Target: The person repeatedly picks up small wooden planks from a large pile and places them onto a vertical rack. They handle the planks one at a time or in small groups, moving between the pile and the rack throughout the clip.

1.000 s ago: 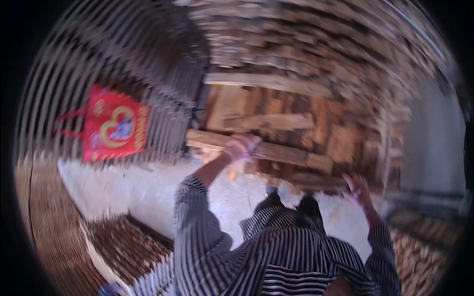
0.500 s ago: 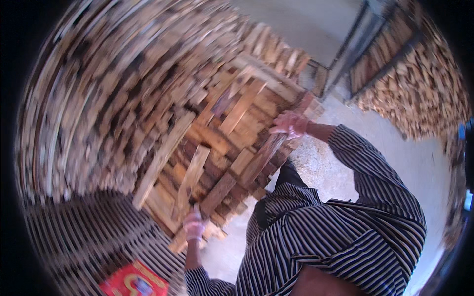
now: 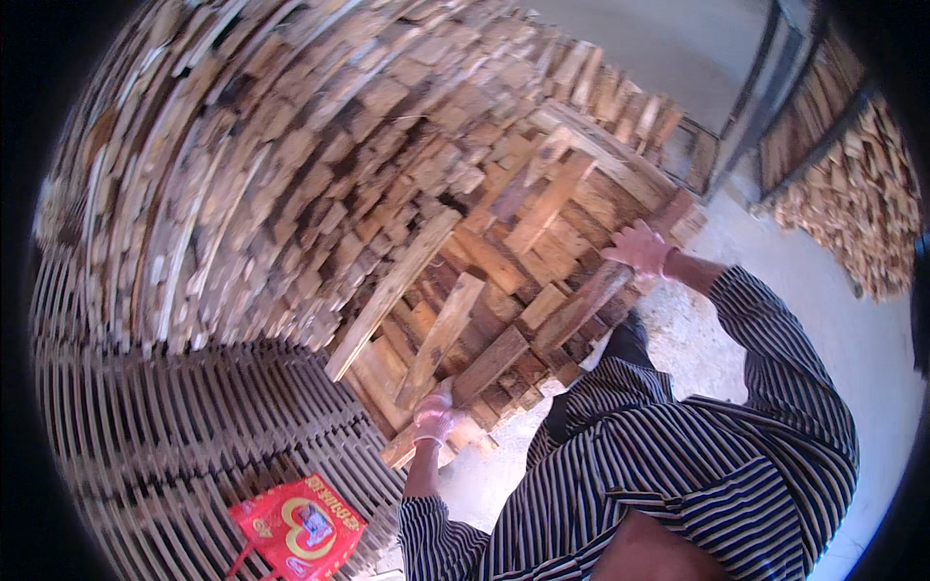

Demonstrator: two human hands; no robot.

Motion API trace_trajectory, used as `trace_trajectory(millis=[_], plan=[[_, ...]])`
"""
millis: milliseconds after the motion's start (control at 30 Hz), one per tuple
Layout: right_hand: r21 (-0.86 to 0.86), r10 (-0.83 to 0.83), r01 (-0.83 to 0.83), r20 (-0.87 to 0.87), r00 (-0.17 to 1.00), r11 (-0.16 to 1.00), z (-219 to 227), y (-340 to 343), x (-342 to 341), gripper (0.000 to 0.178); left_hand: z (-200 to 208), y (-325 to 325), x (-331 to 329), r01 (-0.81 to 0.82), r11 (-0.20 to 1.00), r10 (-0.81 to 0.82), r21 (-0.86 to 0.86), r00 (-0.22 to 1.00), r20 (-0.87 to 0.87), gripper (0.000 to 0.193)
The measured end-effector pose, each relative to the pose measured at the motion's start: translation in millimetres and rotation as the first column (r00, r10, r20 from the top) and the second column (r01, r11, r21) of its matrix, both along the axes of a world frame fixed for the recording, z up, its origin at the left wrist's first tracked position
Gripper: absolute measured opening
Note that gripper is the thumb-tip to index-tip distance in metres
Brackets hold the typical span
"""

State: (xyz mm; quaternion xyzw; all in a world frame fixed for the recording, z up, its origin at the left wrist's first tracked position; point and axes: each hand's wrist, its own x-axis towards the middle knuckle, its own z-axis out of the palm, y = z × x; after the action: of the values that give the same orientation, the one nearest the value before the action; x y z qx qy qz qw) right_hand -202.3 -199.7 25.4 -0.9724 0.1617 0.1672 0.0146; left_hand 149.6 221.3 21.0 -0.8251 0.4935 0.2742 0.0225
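Observation:
Both hands wear thin, see-through gloves. My left hand point(image 3: 438, 414) is closed at the lower-left end of a short dark wooden strip point(image 3: 491, 366). Farther right, my right hand point(image 3: 639, 250) grips the far end of a second wooden strip point(image 3: 583, 307); its fingertips are partly hidden. The two strips lie almost end to end along the near edge of a stack of wood pieces point(image 3: 547, 259). On top of this stack rest a long pale plank point(image 3: 395, 293) and a shorter loose board point(image 3: 441, 341), both lying aslant.
A tall wall of stacked wood strips point(image 3: 281, 184) rises at the left. Below it are slatted dark stacks point(image 3: 194, 426) with a red printed bag point(image 3: 298, 528) on them. A metal-framed rack point(image 3: 814, 107) and another wood pile point(image 3: 857, 194) stand at the right, on pale floor point(image 3: 852, 358).
The whole view has swung, so the stack and both hands appear farther right. Each hand stays at the end of the same strip. More of the red bag shows.

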Motion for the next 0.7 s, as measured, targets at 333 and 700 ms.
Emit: trace_trajectory(millis=[333,700], plan=[[0.863,-0.511,-0.108,0.388,0.767,0.494,28.2,172.7,139.4,0.11,93.0,-103.1,-11.3,-0.616,0.75,0.206,-0.242,0.565,-0.799,0.084],[0.784,-0.793,0.336,0.302,0.528,0.522,80.5,78.0,27.7,0.08,29.1,-323.3,-8.6,-0.456,0.768,-0.03,-0.451,0.677,-0.736,0.076]])
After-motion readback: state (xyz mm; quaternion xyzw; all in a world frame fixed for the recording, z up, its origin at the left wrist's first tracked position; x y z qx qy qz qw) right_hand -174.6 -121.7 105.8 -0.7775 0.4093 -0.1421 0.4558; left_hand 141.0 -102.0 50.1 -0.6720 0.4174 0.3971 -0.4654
